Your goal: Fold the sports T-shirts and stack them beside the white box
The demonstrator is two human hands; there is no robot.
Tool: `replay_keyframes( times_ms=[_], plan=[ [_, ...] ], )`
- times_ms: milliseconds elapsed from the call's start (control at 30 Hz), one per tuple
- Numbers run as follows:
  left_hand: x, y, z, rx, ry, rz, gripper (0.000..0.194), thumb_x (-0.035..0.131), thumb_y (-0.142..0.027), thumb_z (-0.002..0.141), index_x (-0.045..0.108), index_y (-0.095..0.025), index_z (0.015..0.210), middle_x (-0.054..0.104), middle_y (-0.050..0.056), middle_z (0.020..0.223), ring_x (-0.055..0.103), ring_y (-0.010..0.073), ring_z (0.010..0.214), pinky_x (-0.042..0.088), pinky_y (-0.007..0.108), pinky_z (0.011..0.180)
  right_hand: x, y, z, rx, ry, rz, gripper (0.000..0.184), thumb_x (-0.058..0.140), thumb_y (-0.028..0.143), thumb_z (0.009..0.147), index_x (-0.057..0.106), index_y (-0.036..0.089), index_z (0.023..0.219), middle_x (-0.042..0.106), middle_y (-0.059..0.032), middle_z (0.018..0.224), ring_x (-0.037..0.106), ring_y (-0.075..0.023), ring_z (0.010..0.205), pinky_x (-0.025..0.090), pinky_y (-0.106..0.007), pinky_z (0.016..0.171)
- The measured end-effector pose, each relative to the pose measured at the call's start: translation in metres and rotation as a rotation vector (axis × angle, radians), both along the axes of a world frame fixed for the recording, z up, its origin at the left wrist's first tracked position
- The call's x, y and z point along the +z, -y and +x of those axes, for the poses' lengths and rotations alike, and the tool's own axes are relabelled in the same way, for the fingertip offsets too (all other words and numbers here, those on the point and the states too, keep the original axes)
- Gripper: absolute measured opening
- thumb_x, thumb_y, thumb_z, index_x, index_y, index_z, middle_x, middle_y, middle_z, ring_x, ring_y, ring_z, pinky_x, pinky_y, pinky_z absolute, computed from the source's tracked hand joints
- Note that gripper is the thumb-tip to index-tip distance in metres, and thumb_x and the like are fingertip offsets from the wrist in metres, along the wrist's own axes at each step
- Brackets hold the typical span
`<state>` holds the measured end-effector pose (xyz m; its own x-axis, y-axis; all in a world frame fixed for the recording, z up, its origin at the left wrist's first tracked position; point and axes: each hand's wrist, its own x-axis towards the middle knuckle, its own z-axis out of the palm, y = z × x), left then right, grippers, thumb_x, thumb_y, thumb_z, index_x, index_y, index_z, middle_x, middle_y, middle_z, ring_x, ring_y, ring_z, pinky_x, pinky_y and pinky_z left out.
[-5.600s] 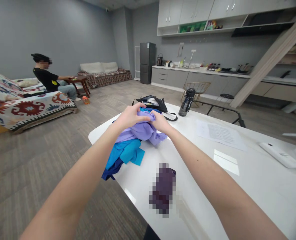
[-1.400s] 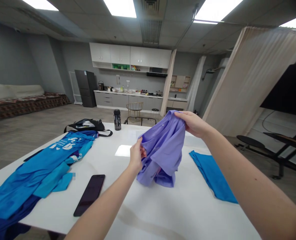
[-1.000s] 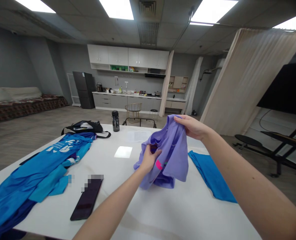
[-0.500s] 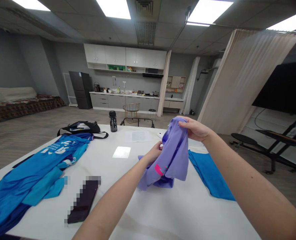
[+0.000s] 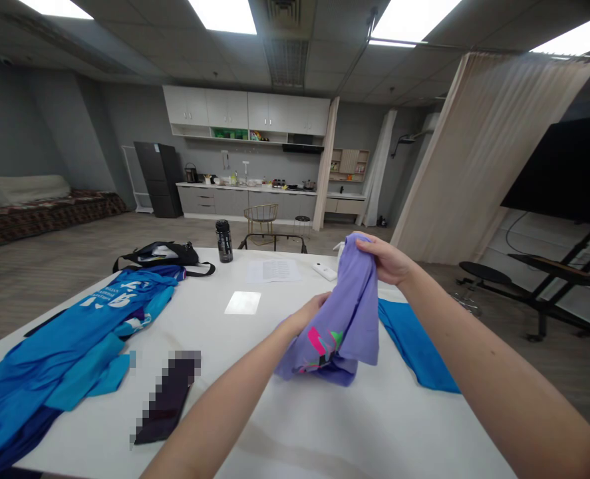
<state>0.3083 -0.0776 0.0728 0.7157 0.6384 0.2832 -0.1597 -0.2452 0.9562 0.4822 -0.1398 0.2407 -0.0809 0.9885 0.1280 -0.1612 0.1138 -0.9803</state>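
A purple T-shirt (image 5: 357, 313) with a pink, green and black print hangs bunched over the white table, its lower folds near the tabletop. My right hand (image 5: 387, 258) pinches its top edge, thumb in front and fingers behind. My left hand (image 5: 314, 307) is closed on the left side of the cloth, its fingertips partly hidden by the fabric. To the right, partly behind my right forearm, lies a flat blue cloth (image 5: 419, 349). A pile of blue shirts (image 5: 90, 332) with white lettering spreads along the left of the table.
On the white table (image 5: 285, 426) are a dark phone-like slab (image 5: 167, 406), partly pixelated, a black bottle (image 5: 223, 243), a black bag (image 5: 162, 254), printed paper (image 5: 273, 271) and a white device (image 5: 324, 271). A chair (image 5: 275, 241) stands beyond the far edge.
The purple T-shirt has swung and unfolded slightly, so more of its print shows. The white device behind it is more exposed. Both hands keep their hold, and the view has shifted slightly.
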Motion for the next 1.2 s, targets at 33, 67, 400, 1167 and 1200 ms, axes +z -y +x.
replay_keyframes(
  times_ms=[33,67,400,1167,1200],
  plan=[
    [0.002,-0.003,-0.005,0.034,-0.008,0.020,0.036,0.074,-0.018,0.070,0.072,-0.018,0.105,0.073,0.003,0.084,0.065,0.0202,0.078,0.054,0.033,0.076,0.001,0.003,0.002,0.003,0.017,-0.002,0.036,0.091,0.037,0.068,0.070,0.021,0.094,0.073,0.0006,0.081,0.069,-0.0151,0.071,0.058,-0.026,0.073],
    [0.006,-0.007,-0.012,0.094,-0.012,0.052,0.038,0.071,-0.014,0.068,0.071,-0.018,0.106,0.069,0.001,0.077,0.062,0.0171,0.071,0.052,0.030,0.071,0.002,0.005,0.004,0.005,0.040,-0.005,0.035,0.090,0.037,0.071,0.070,0.021,0.095,0.074,-0.0004,0.084,0.070,-0.0155,0.075,0.058,-0.027,0.075],
    [0.098,-0.068,-0.097,0.760,0.044,0.136,0.016,0.057,-0.014,0.064,0.070,-0.017,0.074,0.065,0.000,0.065,0.056,0.0147,0.061,0.037,0.024,0.056,0.019,0.025,0.030,-0.049,0.397,-0.037,0.047,0.084,0.051,0.078,0.075,0.020,0.112,0.076,-0.0058,0.104,0.070,-0.0189,0.089,0.054,-0.030,0.084],
    [0.131,-0.011,-0.151,0.758,0.014,0.002,0.016,0.060,-0.019,0.053,0.064,-0.018,0.069,0.059,0.000,0.064,0.053,0.0148,0.062,0.040,0.026,0.062,-0.006,0.047,-0.041,0.359,0.656,-0.076,0.041,0.085,0.048,0.074,0.077,0.021,0.103,0.075,-0.0049,0.111,0.066,-0.0282,0.111,0.051,-0.041,0.101],
    [0.116,-0.010,-0.152,0.734,0.065,-0.120,0.017,0.060,-0.020,0.051,0.061,-0.018,0.068,0.058,-0.001,0.065,0.052,0.0134,0.062,0.039,0.026,0.060,-0.016,0.045,-0.042,0.354,0.677,-0.111,0.039,0.085,0.046,0.073,0.077,0.022,0.103,0.075,-0.0048,0.113,0.066,-0.0281,0.112,0.051,-0.041,0.101]
  ],
)
